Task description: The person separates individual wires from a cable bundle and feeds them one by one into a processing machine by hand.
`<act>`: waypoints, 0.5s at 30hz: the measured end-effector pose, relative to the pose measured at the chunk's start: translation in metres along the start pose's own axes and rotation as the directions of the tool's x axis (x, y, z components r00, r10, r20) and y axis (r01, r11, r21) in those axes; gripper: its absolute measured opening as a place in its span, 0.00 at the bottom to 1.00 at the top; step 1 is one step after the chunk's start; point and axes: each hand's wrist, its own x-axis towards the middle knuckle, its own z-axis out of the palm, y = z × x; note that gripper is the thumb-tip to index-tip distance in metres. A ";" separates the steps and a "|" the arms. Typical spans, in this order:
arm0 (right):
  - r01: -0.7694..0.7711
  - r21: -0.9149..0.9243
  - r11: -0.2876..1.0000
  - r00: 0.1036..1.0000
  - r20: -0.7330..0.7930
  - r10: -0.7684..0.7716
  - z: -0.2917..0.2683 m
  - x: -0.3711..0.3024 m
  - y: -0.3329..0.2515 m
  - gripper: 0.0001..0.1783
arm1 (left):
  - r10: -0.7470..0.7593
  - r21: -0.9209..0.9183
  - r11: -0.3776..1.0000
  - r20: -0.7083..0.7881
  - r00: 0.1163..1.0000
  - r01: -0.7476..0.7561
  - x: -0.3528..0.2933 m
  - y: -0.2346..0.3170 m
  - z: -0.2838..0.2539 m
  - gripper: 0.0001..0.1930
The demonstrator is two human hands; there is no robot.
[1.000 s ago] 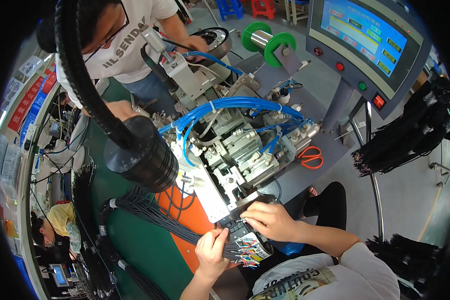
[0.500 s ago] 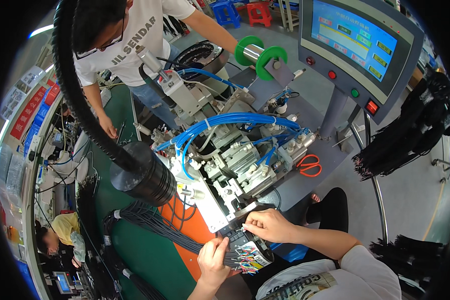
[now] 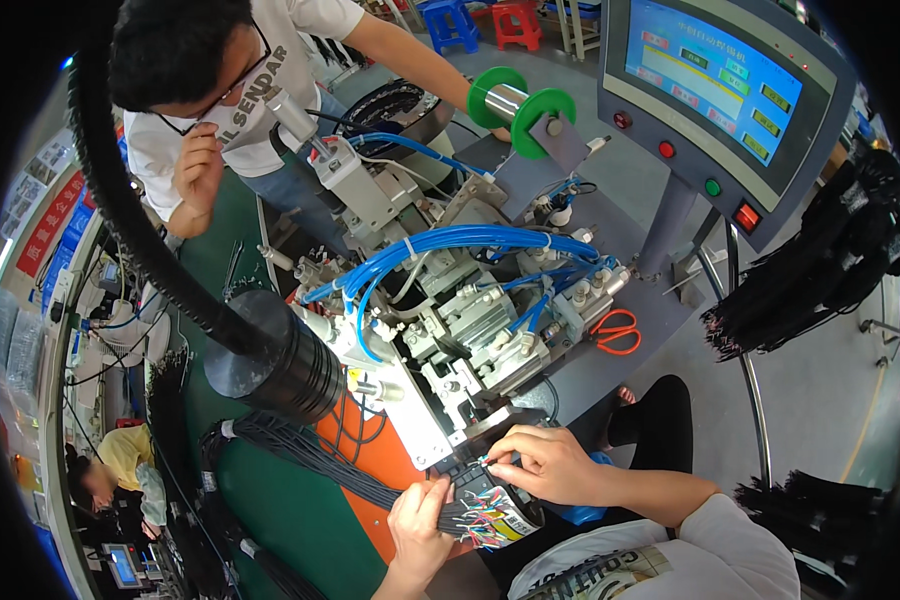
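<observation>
My left hand [image 3: 420, 520] is closed at the machine's front edge, on a black cable lying by the bundle; its fingers hide most of the grip. Just to the right, my right hand [image 3: 545, 465] pinches small coloured wire ends [image 3: 485, 462] between thumb and fingertips, at a dark fixture [image 3: 460, 470]. Below both hands, many red, white, blue and green wire ends [image 3: 490, 515] fan out from the black cable bundle [image 3: 315, 450]. That bundle runs back left across an orange mat [image 3: 370, 520].
A machine [image 3: 450, 350] with blue air tubes stands ahead. Left of it hangs a black extraction nozzle [image 3: 280, 355]. Red-handled scissors [image 3: 617, 332], a green spool [image 3: 515, 108] and a control screen [image 3: 715, 80] are to the right. A co-worker [image 3: 270, 110] leans over the far side.
My right hand's fingers have shifted slightly at the wire ends, while my left hand stays nearly in place. The co-worker's hand has risen from the green table to the glasses.
</observation>
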 end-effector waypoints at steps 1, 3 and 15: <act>-0.024 -0.025 0.999 0.999 0.043 0.025 -0.001 -0.002 0.003 0.09 | 0.010 0.034 0.999 -0.012 1.000 -0.010 0.000 0.001 0.000 0.10; -0.020 -0.007 1.000 0.999 0.031 0.020 -0.002 -0.006 0.003 0.09 | 0.018 0.070 0.997 -0.025 1.000 -0.017 0.001 0.000 0.001 0.10; -0.080 0.255 0.964 0.972 0.236 0.018 0.006 -0.002 -0.014 0.21 | 0.161 -0.266 0.952 0.019 0.987 -0.150 0.011 -0.012 -0.010 0.22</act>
